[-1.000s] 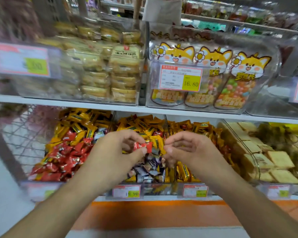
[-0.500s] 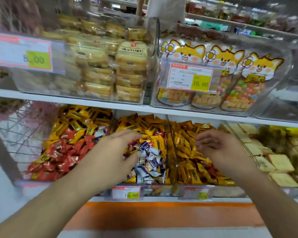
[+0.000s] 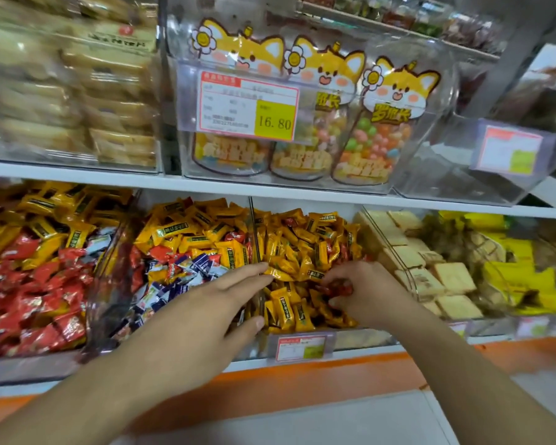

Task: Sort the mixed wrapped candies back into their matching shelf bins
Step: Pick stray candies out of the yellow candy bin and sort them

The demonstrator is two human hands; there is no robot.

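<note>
The right hand point(image 3: 366, 293) pinches a crinkly red candy point(image 3: 339, 289) over glossy yellow candies point(image 3: 302, 252) in the clear bin point(image 3: 305, 343). The left hand point(image 3: 203, 313) lies spread across the clear divider point(image 3: 254, 232).

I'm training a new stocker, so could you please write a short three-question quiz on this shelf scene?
1. True or false: the right hand pinches a red candy.
2. The left hand is: A) flat, fingers straight B) a fist C) holding a jar.
3. What price shows on the tag in front of the fox jars?

Key: 1 true; 2 A; 3 16.80.
</note>
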